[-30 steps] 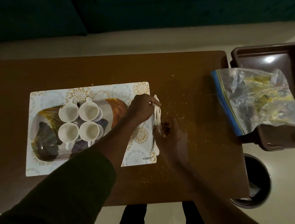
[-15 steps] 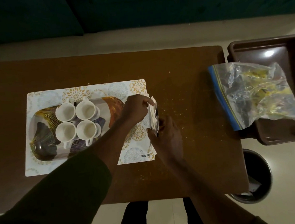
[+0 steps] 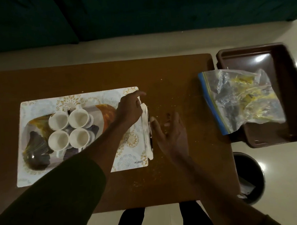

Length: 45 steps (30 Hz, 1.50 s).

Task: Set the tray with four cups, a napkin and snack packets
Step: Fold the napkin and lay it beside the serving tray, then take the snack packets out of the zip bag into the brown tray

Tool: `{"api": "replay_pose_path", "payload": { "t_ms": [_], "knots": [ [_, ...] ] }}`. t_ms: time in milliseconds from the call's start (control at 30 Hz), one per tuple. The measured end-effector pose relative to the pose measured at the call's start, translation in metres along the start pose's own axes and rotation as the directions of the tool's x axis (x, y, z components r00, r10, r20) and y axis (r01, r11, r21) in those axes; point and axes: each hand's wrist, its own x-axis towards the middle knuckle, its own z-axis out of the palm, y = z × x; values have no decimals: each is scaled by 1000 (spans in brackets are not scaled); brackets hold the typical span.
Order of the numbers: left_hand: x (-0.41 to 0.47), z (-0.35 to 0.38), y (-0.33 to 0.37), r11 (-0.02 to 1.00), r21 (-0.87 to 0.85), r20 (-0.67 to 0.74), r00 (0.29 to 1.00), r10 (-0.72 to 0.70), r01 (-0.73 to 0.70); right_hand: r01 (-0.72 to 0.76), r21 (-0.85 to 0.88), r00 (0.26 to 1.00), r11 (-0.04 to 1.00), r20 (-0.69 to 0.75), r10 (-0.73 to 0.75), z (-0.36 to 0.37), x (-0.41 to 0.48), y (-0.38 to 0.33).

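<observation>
Four cups [image 3: 70,130], one tray [image 3: 108,114], one napkin [image 3: 146,130]

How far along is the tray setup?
Done: four cups sit on the tray. In hand: the left hand holds the napkin at the placemat's right edge; the right hand is open beside it. Left: napkin onto tray, then snack packets, apparently in the zip bag.

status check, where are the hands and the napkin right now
Left hand pinching the napkin at the placemat's right edge. Right hand open beside it. Four cups on tray; snack bag untouched.
</observation>
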Motion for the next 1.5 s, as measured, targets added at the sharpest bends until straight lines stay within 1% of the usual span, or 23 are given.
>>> {"api": "replay_pose_path", "payload": {
  "t_ms": [133, 200, 333, 400, 500, 567, 633, 667, 733, 800, 867, 933, 967, 1033, 1100, 1133, 1167, 1200, 1267, 1333, 1400, 1433, 1500],
  "knots": [
    [11, -2, 26, 998, -13, -33, 998, 57, -58, -41, -2, 997, 999, -61, 41, -36, 38, 2],
    [19, 5, 46, 996, -44, -38, 997, 73, -74, -52, -30, 995, 998, -86, 49, -62, 61, 12],
    [29, 32, 94, 988, -101, -39, 993, 116, -119, 13, -69, 992, 998, -124, -22, -117, 92, 46],
    [29, 50, 114, 985, -143, -1, 995, 102, -101, 37, -104, 986, 994, -155, -53, -140, 98, 67],
    [26, 76, 137, 978, -203, 42, 997, 59, -49, 7, -158, 979, 987, -199, -39, -170, 102, 96],
    [23, 96, 152, 966, -256, 73, 997, 4, 15, -31, -160, 976, 987, -219, -5, -191, 105, 114],
    [18, 115, 166, 926, -352, 154, 984, -87, 137, -84, -159, 975, 984, -218, 48, -210, 106, 133],
    [15, 124, 172, 892, -397, 218, 966, -136, 215, -116, -166, 974, 979, -214, 79, -219, 106, 143],
    [9, 141, 180, 820, -432, 334, 911, -242, 376, -191, -192, 968, 963, -199, 152, -234, 106, 164],
    [3, 156, 185, 727, -461, 404, 850, -339, 509, -269, -212, 958, 940, -162, 238, -245, 106, 182],
    [0, 169, 190, 605, -500, 462, 782, -419, 620, -337, -221, 940, 915, -135, 314, -253, 106, 197],
    [0, 178, 193, 501, -531, 514, 730, -451, 684, -396, -218, 917, 892, -140, 373, -259, 108, 209],
    [1, 182, 194, 463, -557, 527, 724, -445, 690, -427, -193, 903, 884, -138, 406, -261, 110, 215],
    [5, 185, 199, 432, -603, 526, 742, -416, 670, -513, -68, 857, 856, -103, 505, -265, 114, 223],
    [11, 183, 207, 471, -644, 469, 797, -380, 604, -577, 33, 813, 816, -65, 578, -268, 117, 229],
    [14, 180, 214, 495, -661, 431, 825, -365, 564, -578, 49, 812, 815, -69, 580, -269, 118, 231],
    [18, 176, 222, 506, -686, 400, 852, -338, 523, -566, 69, 815, 821, -99, 571, -269, 119, 234],
    [21, 170, 232, 513, -717, 379, 881, -282, 473, -559, 105, 811, 823, -140, 569, -270, 119, 235],
    [24, 154, 252, 515, -780, 338, 932, -129, 354, -532, 199, 792, 823, -228, 567, -271, 117, 230],
    [26, 129, 273, 505, -834, 257, 966, 0, 222, -453, 282, 782, 846, -330, 529, -272, 116, 221],
    [27, 102, 288, 505, -856, 166, 983, 73, 108, -376, 340, 797, 862, -355, 488, -268, 115, 204],
    [28, 89, 294, 507, -860, 119, 990, 79, 63, -352, 336, 823, 874, -333, 460, -263, 115, 194],
    [30, 61, 301, 533, -846, 31, 997, 68, -10, -340, 314, 878, 886, -232, 419, -246, 112, 171]
  ]
}}
